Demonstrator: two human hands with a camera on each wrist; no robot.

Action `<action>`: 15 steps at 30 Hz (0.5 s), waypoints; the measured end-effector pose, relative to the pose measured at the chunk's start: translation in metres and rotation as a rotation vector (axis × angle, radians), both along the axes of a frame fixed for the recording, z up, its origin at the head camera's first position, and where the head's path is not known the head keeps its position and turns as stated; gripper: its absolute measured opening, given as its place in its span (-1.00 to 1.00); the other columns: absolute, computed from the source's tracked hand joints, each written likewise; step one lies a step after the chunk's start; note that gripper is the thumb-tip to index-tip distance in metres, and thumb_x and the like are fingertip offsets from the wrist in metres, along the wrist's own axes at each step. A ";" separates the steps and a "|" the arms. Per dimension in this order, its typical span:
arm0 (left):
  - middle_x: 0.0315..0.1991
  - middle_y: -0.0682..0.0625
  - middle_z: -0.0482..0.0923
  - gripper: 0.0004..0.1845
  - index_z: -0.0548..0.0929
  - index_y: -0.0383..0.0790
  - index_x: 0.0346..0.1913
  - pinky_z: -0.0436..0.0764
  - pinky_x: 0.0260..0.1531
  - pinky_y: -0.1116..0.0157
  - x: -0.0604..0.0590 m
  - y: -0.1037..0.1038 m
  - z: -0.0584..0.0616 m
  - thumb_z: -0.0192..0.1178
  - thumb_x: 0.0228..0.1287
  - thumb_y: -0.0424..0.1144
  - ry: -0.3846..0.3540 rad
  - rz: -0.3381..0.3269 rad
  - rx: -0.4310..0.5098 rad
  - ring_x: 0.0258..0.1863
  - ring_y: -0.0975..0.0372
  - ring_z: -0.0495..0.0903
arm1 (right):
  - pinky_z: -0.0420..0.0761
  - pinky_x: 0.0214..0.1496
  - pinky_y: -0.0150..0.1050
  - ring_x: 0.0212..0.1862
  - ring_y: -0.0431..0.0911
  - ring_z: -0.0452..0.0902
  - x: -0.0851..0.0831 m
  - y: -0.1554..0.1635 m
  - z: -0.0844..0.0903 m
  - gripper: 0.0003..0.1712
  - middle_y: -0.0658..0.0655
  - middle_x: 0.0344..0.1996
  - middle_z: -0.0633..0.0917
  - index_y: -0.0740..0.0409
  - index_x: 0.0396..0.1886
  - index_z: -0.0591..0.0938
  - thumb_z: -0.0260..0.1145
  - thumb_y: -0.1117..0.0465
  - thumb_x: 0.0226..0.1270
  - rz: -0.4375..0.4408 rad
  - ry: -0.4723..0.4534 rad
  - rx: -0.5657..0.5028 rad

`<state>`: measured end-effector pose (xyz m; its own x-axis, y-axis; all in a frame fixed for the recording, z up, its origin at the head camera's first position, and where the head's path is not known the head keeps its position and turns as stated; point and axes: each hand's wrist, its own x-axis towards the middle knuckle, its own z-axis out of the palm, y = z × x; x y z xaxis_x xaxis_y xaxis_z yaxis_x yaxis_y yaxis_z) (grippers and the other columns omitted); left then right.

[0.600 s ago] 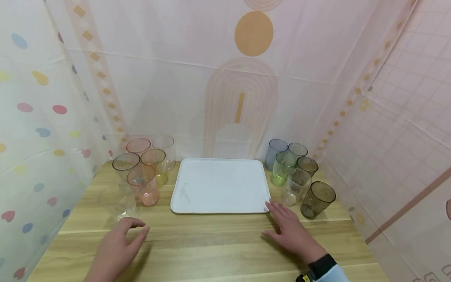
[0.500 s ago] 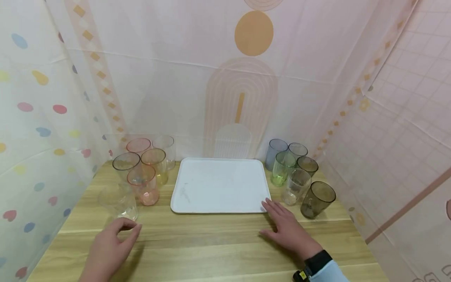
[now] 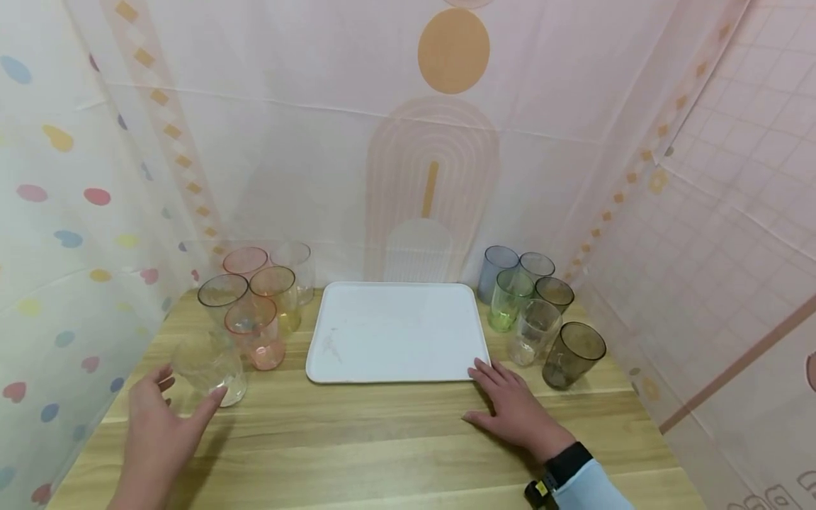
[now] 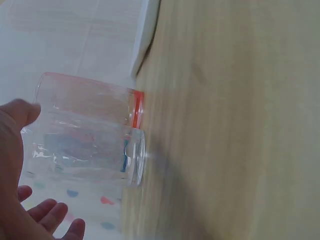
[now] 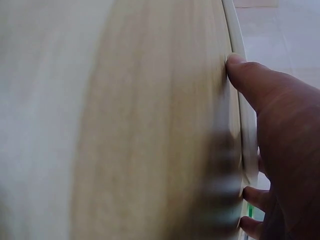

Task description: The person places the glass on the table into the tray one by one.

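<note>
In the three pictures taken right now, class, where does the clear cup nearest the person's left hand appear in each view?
Head view: the clear cup stands lower left on the table, the left hand open around it.
Left wrist view: left of centre, lying sideways in the picture, beside the pink cup.
Right wrist view: not in it.
Shared landmark: the white tray, its edge showing in every view.

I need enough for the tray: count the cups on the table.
12. Six left of the white tray, with the clear cup nearest the left hand; six right of it, near the right hand. Overlap might hide more.
</note>
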<state>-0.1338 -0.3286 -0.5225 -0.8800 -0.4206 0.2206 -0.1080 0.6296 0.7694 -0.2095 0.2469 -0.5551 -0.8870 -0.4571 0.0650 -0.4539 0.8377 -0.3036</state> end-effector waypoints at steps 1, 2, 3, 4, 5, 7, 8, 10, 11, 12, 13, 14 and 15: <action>0.58 -0.51 0.12 0.18 -0.01 -0.45 0.73 0.43 0.31 -0.39 -0.003 -0.001 0.001 0.53 0.44 0.07 -0.006 -0.018 0.017 0.48 -0.41 0.29 | 0.26 0.61 0.45 0.71 0.35 0.15 0.000 0.000 0.000 0.01 0.13 0.72 0.33 0.01 0.70 0.45 0.44 -0.42 0.46 -0.001 0.001 0.000; 0.62 -0.50 0.08 0.21 -0.05 -0.43 0.75 0.41 0.35 -0.42 -0.006 -0.001 0.001 0.52 0.44 0.08 -0.017 -0.034 0.033 0.51 -0.41 0.27 | 0.26 0.61 0.45 0.71 0.35 0.15 0.000 0.000 0.001 0.01 0.13 0.72 0.33 0.01 0.69 0.45 0.44 -0.41 0.47 -0.002 0.000 0.000; 0.64 -0.49 0.06 0.22 -0.08 -0.42 0.76 0.37 0.39 -0.42 -0.009 -0.002 0.001 0.53 0.44 0.07 -0.018 -0.048 0.055 0.53 -0.41 0.25 | 0.25 0.61 0.45 0.71 0.35 0.14 0.000 0.000 0.001 0.00 0.13 0.72 0.33 0.01 0.69 0.45 0.44 -0.41 0.47 -0.003 -0.003 -0.002; 0.65 -0.49 0.04 0.23 -0.09 -0.41 0.76 0.36 0.42 -0.42 -0.013 -0.003 0.001 0.54 0.43 0.05 -0.014 -0.060 0.071 0.54 -0.41 0.24 | 0.25 0.62 0.45 0.71 0.35 0.13 0.000 0.000 0.001 0.00 0.12 0.73 0.32 0.00 0.70 0.45 0.43 -0.41 0.47 -0.005 -0.009 0.001; 0.65 -0.49 0.03 0.23 -0.09 -0.41 0.76 0.34 0.45 -0.42 -0.016 -0.004 0.000 0.56 0.42 0.03 -0.005 -0.070 0.090 0.55 -0.42 0.23 | 0.24 0.63 0.44 0.72 0.34 0.12 0.000 0.000 0.002 0.00 0.11 0.74 0.31 -0.01 0.71 0.44 0.43 -0.42 0.47 -0.007 -0.015 0.003; 0.66 -0.49 0.02 0.25 -0.10 -0.40 0.77 0.32 0.48 -0.41 -0.021 -0.005 -0.001 0.57 0.40 0.01 0.004 -0.077 0.114 0.56 -0.43 0.22 | 0.22 0.63 0.44 0.72 0.35 0.11 0.000 0.000 0.002 0.00 0.12 0.74 0.31 0.00 0.71 0.44 0.43 -0.41 0.48 -0.007 -0.022 -0.003; 0.65 -0.48 0.04 0.25 -0.10 -0.40 0.77 0.31 0.49 -0.40 -0.024 -0.006 -0.003 0.58 0.40 -0.01 0.009 -0.078 0.124 0.56 -0.43 0.22 | 0.22 0.63 0.45 0.72 0.36 0.11 0.000 0.000 0.002 0.00 0.12 0.73 0.31 0.00 0.70 0.44 0.44 -0.40 0.48 -0.006 -0.023 -0.008; 0.66 -0.49 0.03 0.26 -0.13 -0.39 0.77 0.28 0.51 -0.40 -0.027 -0.008 -0.005 0.59 0.40 -0.03 0.017 -0.086 0.150 0.58 -0.43 0.19 | 0.21 0.64 0.46 0.72 0.36 0.11 0.000 0.000 0.003 0.00 0.13 0.74 0.31 0.01 0.71 0.44 0.44 -0.39 0.48 -0.003 -0.029 -0.013; 0.66 -0.49 0.02 0.27 -0.15 -0.38 0.78 0.26 0.53 -0.40 -0.028 -0.009 -0.006 0.58 0.40 -0.03 0.013 -0.091 0.160 0.59 -0.43 0.17 | 0.21 0.63 0.46 0.72 0.36 0.11 0.000 0.000 0.003 0.00 0.13 0.73 0.31 0.01 0.71 0.44 0.44 -0.39 0.48 -0.002 -0.030 -0.016; 0.67 -0.48 0.03 0.27 -0.17 -0.35 0.78 0.25 0.55 -0.39 -0.029 -0.010 -0.008 0.58 0.41 -0.02 0.006 -0.096 0.171 0.60 -0.42 0.16 | 0.21 0.63 0.46 0.72 0.37 0.11 0.000 0.000 0.003 0.00 0.13 0.73 0.31 0.01 0.70 0.44 0.44 -0.39 0.48 -0.001 -0.030 -0.018; 0.67 -0.47 0.04 0.27 -0.18 -0.34 0.79 0.23 0.57 -0.37 -0.031 -0.011 -0.009 0.57 0.42 -0.03 0.006 -0.106 0.183 0.61 -0.41 0.15 | 0.21 0.64 0.46 0.72 0.36 0.11 0.000 0.000 0.003 -0.01 0.13 0.73 0.31 0.01 0.70 0.44 0.44 -0.39 0.48 0.000 -0.031 -0.017; 0.67 -0.47 0.05 0.27 -0.19 -0.31 0.79 0.22 0.59 -0.34 -0.031 -0.012 -0.010 0.57 0.43 -0.03 0.003 -0.117 0.189 0.61 -0.40 0.15 | 0.21 0.63 0.46 0.72 0.37 0.12 0.000 -0.001 0.003 -0.01 0.14 0.73 0.32 0.01 0.70 0.44 0.45 -0.38 0.48 0.001 -0.030 -0.020; 0.67 -0.46 0.07 0.26 -0.19 -0.28 0.80 0.23 0.64 -0.23 -0.032 -0.014 -0.011 0.56 0.43 -0.03 -0.001 -0.126 0.187 0.60 -0.37 0.17 | 0.21 0.64 0.45 0.72 0.36 0.11 0.000 -0.001 0.003 0.00 0.13 0.73 0.31 0.01 0.70 0.44 0.45 -0.38 0.48 0.001 -0.031 -0.018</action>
